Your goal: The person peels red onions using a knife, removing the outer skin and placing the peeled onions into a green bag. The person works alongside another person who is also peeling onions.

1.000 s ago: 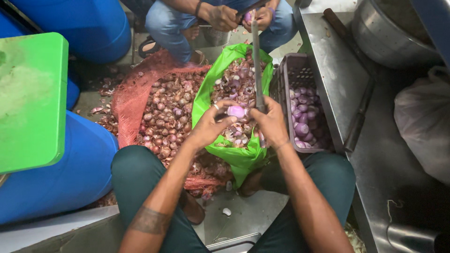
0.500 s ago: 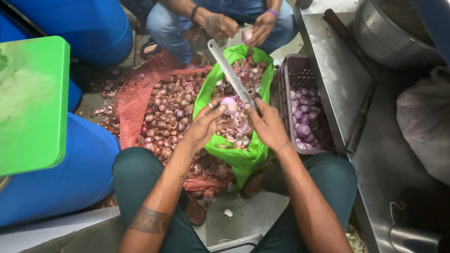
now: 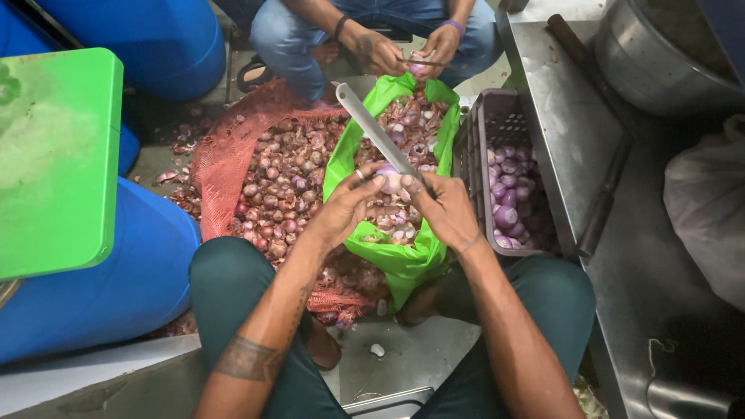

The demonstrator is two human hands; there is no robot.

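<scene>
Purple-white, half-peeled shallot (image 3: 390,181) pinched in left hand (image 3: 351,208) grip, fingertips clenched round it, directly above green bag (image 3: 403,260). Right hand (image 3: 444,211) grip clamped on knife (image 3: 378,133) handle end, blade angled up-left over the bag. Small, light, firm; peeled flesh likely slick, loose skin flaky, so best held at the ends. Sharp edge close to left fingertips. Tight room: red mesh sack (image 3: 233,155) with unpeeled bulbs left of bag, crate (image 3: 489,128) of peeled ones right of bag, second person's hands (image 3: 411,50) beyond bag, steel counter (image 3: 574,116) past crate.
</scene>
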